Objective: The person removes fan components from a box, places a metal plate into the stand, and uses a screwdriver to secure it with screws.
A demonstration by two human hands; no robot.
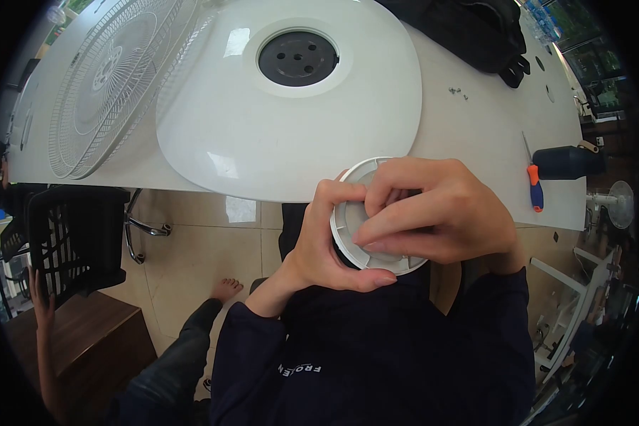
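A round white ribbed part (346, 220) is held near my chest, just off the table's front edge. My left hand (319, 241) wraps round its left side, thumb along the lower rim. Over its middle, my right hand (437, 209) has its fingers bent and pinched together; what they hold, if anything, is hidden. Behind my hands lies a large glossy white base (284, 135) with a dark round recessed plate (298, 58) with holes. Several small screws (459, 92) lie right of the base.
White wire fan grilles (106, 78) stand at the left. A black bag (468, 32), a screwdriver (534, 186) and a dark bottle (564, 162) are at the right. Another person's leg (184, 348) and arm (44, 334) show beside a black crate (74, 241) at lower left.
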